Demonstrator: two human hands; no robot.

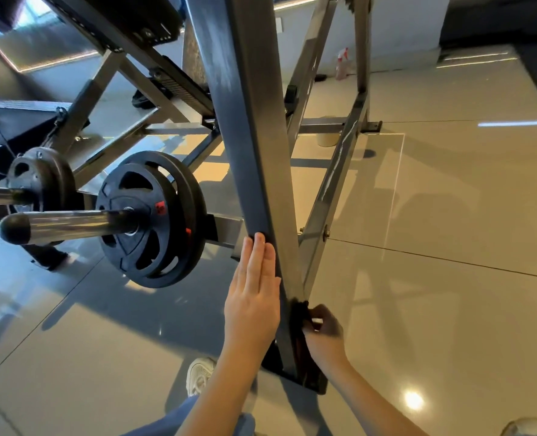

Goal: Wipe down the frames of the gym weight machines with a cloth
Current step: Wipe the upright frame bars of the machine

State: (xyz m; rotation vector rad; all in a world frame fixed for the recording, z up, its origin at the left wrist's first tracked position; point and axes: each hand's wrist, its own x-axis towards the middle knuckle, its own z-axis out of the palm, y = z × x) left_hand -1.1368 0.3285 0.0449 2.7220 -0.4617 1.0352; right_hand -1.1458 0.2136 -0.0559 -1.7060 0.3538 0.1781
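Note:
A dark grey steel frame post [254, 146] of the weight machine slants down through the middle of the view to a black foot plate on the floor. My left hand [253, 297] lies flat with straight fingers against the post's left face, low down. My right hand [322, 328] grips a dark cloth [298, 319] and holds it against the post's right side just above the base. Most of the cloth is hidden by my fingers and the post.
A chrome bar [72, 223] with black weight plates [152, 218] sticks out on the left at knee height. Thinner frame struts [333, 184] cross behind the post. A spray bottle [342, 64] stands on the tiled floor by the far wall. My shoe [199, 374] is near the base.

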